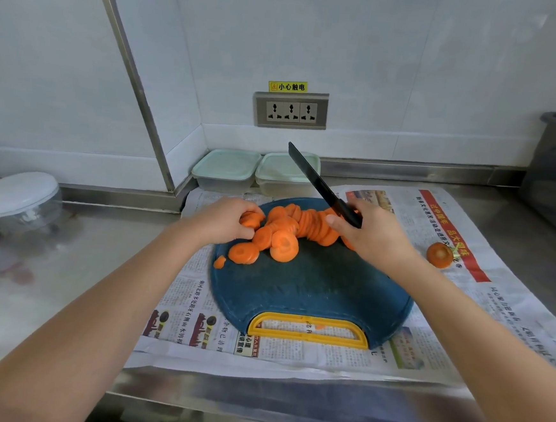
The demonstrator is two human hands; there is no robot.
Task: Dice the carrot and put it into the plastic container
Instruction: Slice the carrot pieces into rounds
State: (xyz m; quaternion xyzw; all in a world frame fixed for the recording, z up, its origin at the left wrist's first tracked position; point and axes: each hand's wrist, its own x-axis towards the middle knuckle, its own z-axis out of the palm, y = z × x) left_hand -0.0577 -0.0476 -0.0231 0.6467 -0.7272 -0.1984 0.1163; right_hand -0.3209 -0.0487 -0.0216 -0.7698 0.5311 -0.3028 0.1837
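Shows only as two arms, bare from the lower edge of the view to the fingertips. Left forearm and right forearm smooth and uncovered, narrowing at the wrists into a bare left hand and a bare right hand.

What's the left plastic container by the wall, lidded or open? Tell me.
Lidded: a pale green lid sits flat on the rim of the left plastic container.
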